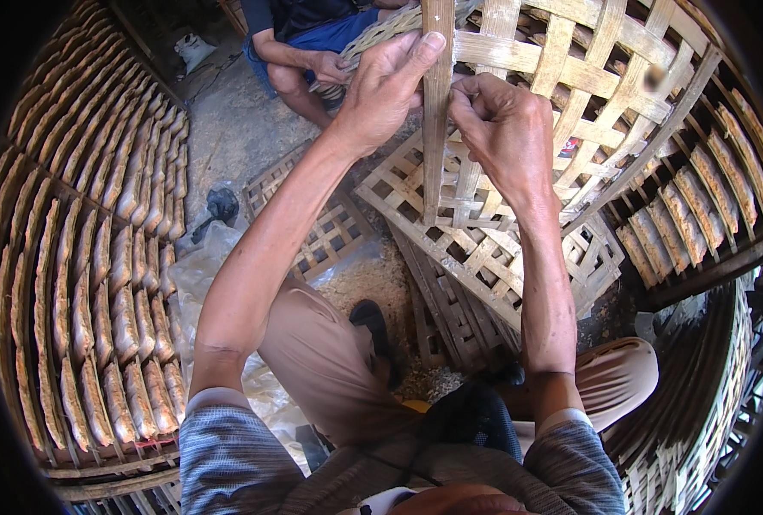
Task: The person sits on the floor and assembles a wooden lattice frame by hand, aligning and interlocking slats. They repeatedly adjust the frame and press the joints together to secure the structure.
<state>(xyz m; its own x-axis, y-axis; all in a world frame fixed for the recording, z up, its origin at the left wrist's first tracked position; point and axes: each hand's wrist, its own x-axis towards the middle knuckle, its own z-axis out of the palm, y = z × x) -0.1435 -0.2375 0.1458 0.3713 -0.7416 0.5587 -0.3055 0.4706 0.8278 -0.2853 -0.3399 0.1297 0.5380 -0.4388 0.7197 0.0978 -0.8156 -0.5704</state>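
Note:
A woven bamboo tray (587, 64) stands tilted up before me, its flat wooden edge strip (436, 154) running up and down between my hands. My left hand (386, 90) grips that strip near its top, the thumb pressed on it and the fingers wrapped behind. Just right of the strip, my right hand (510, 129) is closed in a pinch against the weave. Whatever its fingertips hold is hidden. Beneath the upright tray lies another woven tray (390, 184), resting over a stack of slatted frames (459, 300).
Racks of rows of pale, orange-edged slabs (98, 326) rise on the left, with more slabs (690, 215) at right. A seated person (313, 56) in blue shorts works opposite, holding braided material. A lattice tray (313, 223) and clear plastic sheeting (205, 266) lie on the floor.

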